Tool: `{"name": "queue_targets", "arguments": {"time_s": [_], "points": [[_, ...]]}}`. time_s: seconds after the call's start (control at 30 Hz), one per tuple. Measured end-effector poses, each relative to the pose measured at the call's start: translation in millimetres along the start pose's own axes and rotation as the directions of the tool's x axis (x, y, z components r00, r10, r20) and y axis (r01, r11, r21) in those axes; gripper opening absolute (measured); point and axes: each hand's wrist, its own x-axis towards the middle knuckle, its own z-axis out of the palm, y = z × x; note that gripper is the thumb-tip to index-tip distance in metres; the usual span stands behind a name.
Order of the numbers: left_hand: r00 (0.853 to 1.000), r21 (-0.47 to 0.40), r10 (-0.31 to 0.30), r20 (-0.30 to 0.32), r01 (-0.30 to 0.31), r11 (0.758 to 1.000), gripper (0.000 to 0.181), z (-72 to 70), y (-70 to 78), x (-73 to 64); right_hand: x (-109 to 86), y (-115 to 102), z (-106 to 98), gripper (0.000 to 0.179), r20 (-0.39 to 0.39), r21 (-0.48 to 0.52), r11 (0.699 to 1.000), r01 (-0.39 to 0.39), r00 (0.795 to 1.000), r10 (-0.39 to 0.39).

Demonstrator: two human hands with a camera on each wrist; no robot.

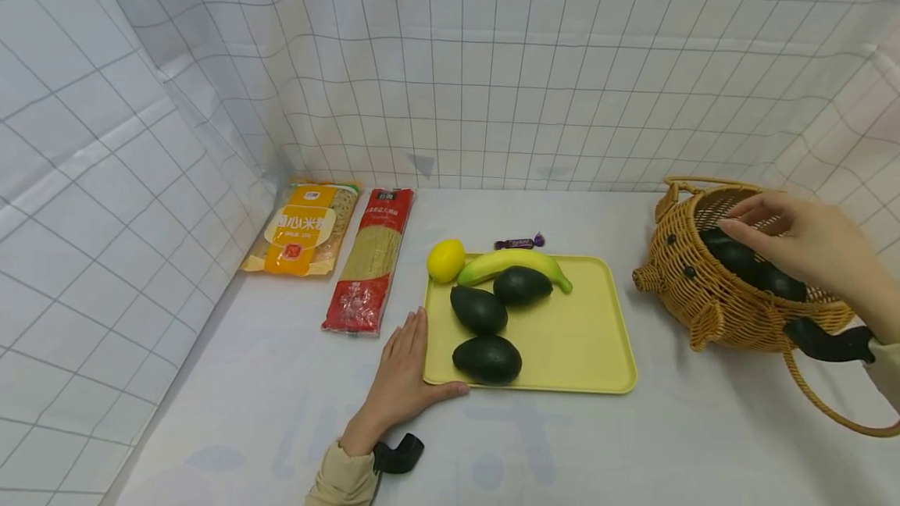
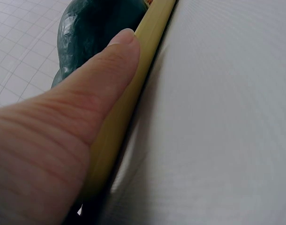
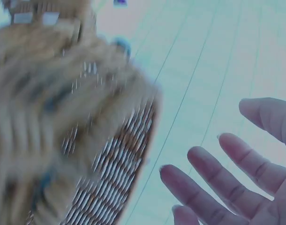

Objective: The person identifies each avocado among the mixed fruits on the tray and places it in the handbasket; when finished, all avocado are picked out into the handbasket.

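Note:
My left hand (image 1: 397,385) lies with straight fingers along the left edge of a yellow tray (image 1: 576,342), its thumb touching the front edge. In the left wrist view, the thumb (image 2: 105,70) presses against the tray's rim beside a dark green avocado (image 2: 101,23). Three avocados, one of them nearest (image 1: 487,360), and a banana (image 1: 509,258) lie on the tray, with a lemon (image 1: 446,260) at its back left corner. Above a wicker basket (image 1: 671,279), my right hand (image 1: 801,240) hovers holding nothing, fingers apart. Dark avocados (image 1: 734,256) lie inside the basket, partly hidden.
Left of the tray lie a noodle packet (image 1: 370,260) and an orange-and-clear food packet (image 1: 304,229). A purple-wrapped candy (image 1: 519,242) sits behind the tray. The basket's strap (image 1: 823,408) trails on the table. White gridded cloth (image 1: 492,61) hangs behind.

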Motion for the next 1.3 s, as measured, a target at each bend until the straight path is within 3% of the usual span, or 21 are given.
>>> {"name": "queue_targets", "arguments": {"time_s": [0.17, 0.43, 0.6, 0.83, 1.13, 1.3], "points": [[1.000, -0.001, 0.000, 0.001, 0.000, 1.000, 0.126, 0.6, -0.7, 0.7, -15.4, -26.9, 10.7, 0.021, -0.104, 0.012, 0.996, 0.085, 0.991, -0.083], [1.000, -0.008, -0.009, 0.006, 0.009, 1.000, 0.126, 1.0, -1.2, -0.8, -33.0, -61.5, 42.7, 0.025, -0.236, 0.083, 0.936, 0.342, 0.919, -0.315], [1.000, -0.017, -0.012, 0.007, 0.012, 1.000, 0.126, 0.5, -0.7, -1.4, -38.7, -79.6, 68.8, 0.029, -0.224, 0.151, 0.902, 0.404, 0.903, -0.367], [1.000, -0.007, 0.005, -0.003, -0.005, 1.000, 0.127, 1.3, -2.7, 0.6, -44.0, -103.7, 102.1, 0.030, -0.175, 0.226, 0.893, 0.389, 0.918, -0.356], [1.000, -0.014, 0.015, -0.010, -0.015, 1.000, 0.126, 1.4, -2.4, 0.6, -45.0, -129.6, 139.4, 0.038, -0.109, 0.333, 0.850, 0.408, 0.912, -0.396], [1.000, -0.020, 0.014, -0.009, -0.014, 1.000, 0.125, 0.5, -2.1, 0.6, -46.1, -142.2, 157.9, 0.040, -0.079, 0.359, 0.824, 0.439, 0.894, -0.441]]}}
